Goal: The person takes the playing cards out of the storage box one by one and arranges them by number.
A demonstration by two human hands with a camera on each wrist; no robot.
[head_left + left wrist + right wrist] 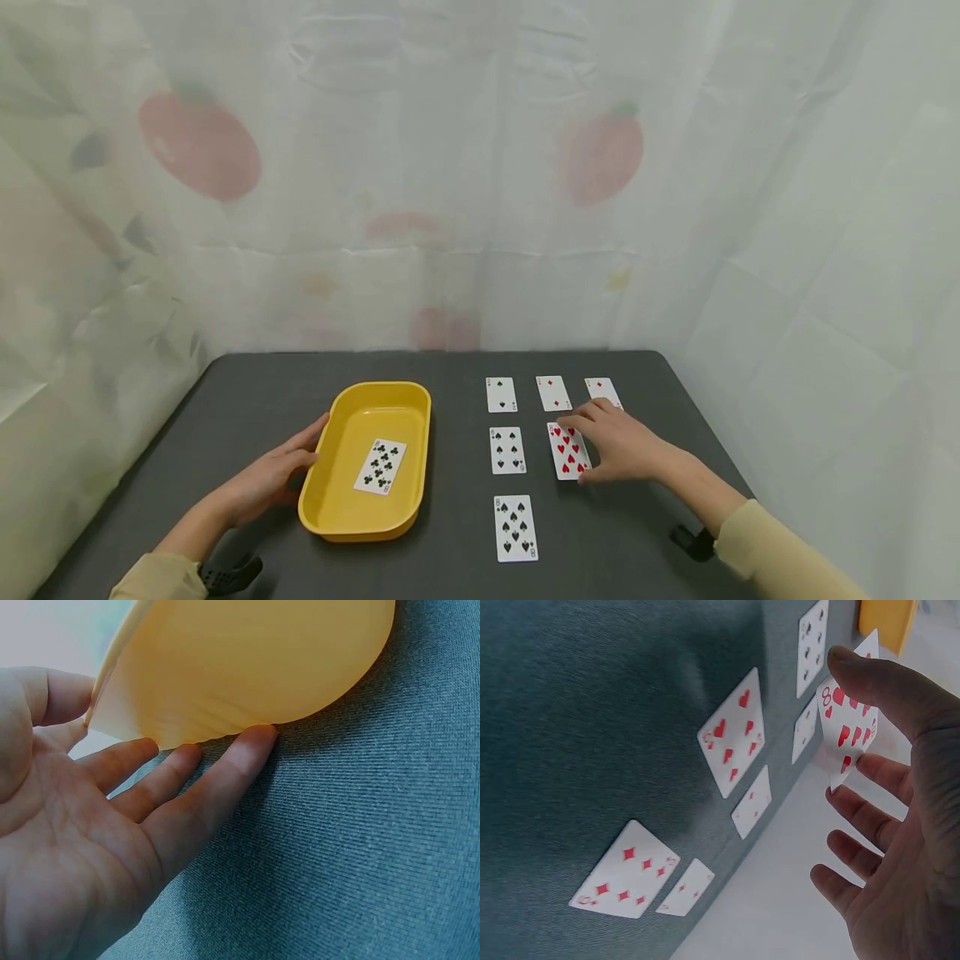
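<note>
Yellow tray [330,500]: left hand [266,482] flat against its rim, fingers straight, gripping nothing. Right hand [622,446] pinches 8 of hearts [567,450], lifting it among the laid-out cards on the grey table [247,400].

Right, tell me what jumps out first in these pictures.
The yellow tray on the dark table, with one clubs card lying in it and the left hand touching its side. Beside it, the right hand pinches an eight of hearts among rows of face-up cards.
</note>
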